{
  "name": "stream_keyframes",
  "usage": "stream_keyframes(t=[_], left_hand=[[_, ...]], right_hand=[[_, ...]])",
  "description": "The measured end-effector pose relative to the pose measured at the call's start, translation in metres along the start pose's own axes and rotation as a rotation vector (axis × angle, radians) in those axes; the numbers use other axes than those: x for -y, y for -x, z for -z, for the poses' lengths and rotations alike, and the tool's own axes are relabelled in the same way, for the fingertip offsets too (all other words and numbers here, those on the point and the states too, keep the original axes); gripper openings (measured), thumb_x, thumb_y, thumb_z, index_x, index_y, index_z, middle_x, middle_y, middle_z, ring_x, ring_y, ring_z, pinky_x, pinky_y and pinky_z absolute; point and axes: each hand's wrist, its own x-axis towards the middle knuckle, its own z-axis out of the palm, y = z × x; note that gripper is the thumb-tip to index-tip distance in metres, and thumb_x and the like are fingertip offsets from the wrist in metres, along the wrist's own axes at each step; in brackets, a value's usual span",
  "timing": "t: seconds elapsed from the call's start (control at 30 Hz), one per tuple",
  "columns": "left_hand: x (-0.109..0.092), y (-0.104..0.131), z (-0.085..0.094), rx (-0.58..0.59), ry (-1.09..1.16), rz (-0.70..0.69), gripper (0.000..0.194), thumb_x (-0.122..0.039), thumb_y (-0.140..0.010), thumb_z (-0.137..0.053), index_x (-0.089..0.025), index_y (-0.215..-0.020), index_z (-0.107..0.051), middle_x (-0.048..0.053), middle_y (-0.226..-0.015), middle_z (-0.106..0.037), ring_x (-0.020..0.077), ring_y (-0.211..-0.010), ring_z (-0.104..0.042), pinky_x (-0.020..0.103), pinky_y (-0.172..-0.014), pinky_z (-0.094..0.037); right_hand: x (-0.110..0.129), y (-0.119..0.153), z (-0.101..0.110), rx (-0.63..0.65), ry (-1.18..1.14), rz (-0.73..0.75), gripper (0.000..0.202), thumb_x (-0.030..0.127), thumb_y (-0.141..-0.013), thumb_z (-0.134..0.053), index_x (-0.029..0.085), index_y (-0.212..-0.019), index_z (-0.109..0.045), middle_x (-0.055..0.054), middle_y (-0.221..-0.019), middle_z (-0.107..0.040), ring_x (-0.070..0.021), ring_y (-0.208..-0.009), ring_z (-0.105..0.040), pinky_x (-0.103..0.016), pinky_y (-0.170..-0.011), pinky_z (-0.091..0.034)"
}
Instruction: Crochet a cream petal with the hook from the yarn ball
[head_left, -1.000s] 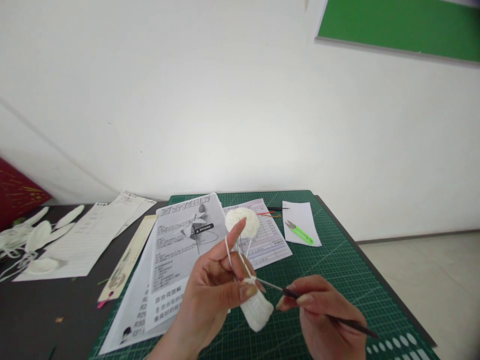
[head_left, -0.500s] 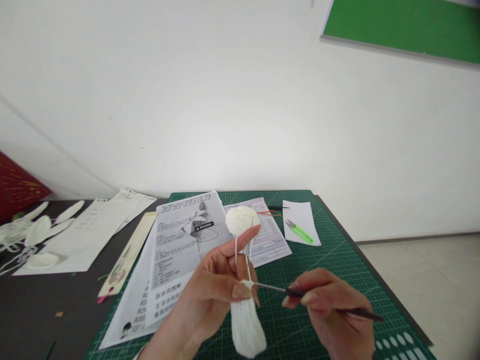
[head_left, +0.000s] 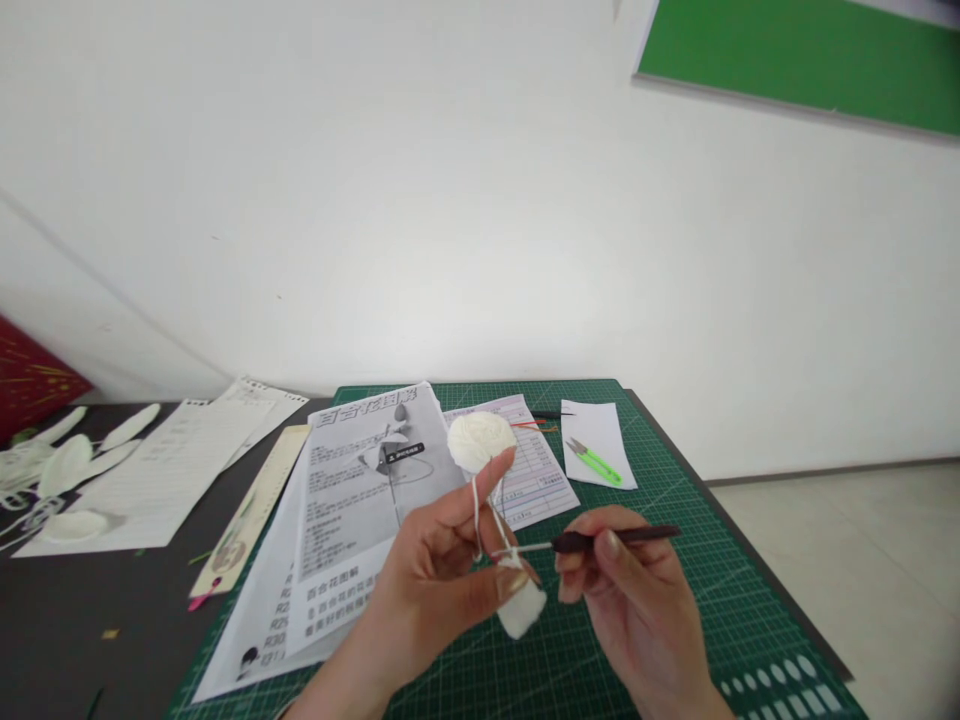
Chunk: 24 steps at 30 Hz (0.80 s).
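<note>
My left hand (head_left: 442,580) pinches a white crocheted piece (head_left: 523,610) between thumb and fingers, its lower end sticking out below the thumb. White yarn (head_left: 476,510) loops over the raised left index finger. In my right hand (head_left: 630,590) is a crochet hook (head_left: 577,542) with a dark handle, gripped like a pen. The hook's thin metal shaft points left and meets the stitches at the top edge of the piece. Just behind the left fingertips sits a ball of white yarn (head_left: 480,440).
A green cutting mat (head_left: 637,640) bears printed sheets (head_left: 360,460), a lined form (head_left: 547,480) and green-handled thread snips (head_left: 598,464) on white paper. A ruler-like bookmark (head_left: 255,510) lies left. Farther left, white crocheted petals (head_left: 67,465) rest on paper. A wall stands behind.
My right hand has moved left and up, bringing the hook's handle closer to my left hand and more level. The crocheted piece has tilted, and less of it hangs in view.
</note>
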Motion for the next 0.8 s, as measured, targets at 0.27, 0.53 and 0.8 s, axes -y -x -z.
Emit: stream_keyframes(t=[0.27,0.53,0.8], left_hand=[[0.000,-0.002,-0.004,-0.040,0.095,0.028,0.060,-0.007,-0.070,-0.075,-0.030,-0.124,-0.061,-0.003,-0.066,-0.067,0.0129,-0.065,-0.066,0.023,-0.064,-0.051],[0.001,-0.006,0.003,-0.099,0.015,0.069,0.062,-0.012,-0.068,-0.078,-0.028,-0.125,-0.060,-0.006,-0.062,-0.056,0.0099,-0.065,-0.059,0.021,-0.067,-0.046],[0.003,-0.006,-0.005,-0.190,-0.056,0.061,0.060,-0.021,-0.071,-0.077,-0.027,-0.128,-0.058,0.000,-0.079,-0.064,0.0148,-0.078,-0.061,0.026,-0.077,-0.045]], right_hand=[[-0.007,-0.022,-0.010,0.039,0.028,0.003,0.010,0.028,-0.079,-0.071,0.019,-0.083,-0.073,-0.003,-0.066,-0.073,-0.0119,-0.046,-0.064,-0.020,-0.042,-0.054],[-0.020,-0.026,-0.013,0.005,0.059,0.055,0.007,0.027,-0.079,-0.072,0.021,-0.082,-0.073,-0.001,-0.075,-0.071,-0.0104,-0.061,-0.065,-0.018,-0.052,-0.054],[-0.028,-0.021,-0.017,-0.119,-0.039,0.047,0.013,0.031,-0.076,-0.074,0.020,-0.080,-0.072,-0.002,-0.073,-0.070,-0.0107,-0.057,-0.063,-0.019,-0.052,-0.053]])
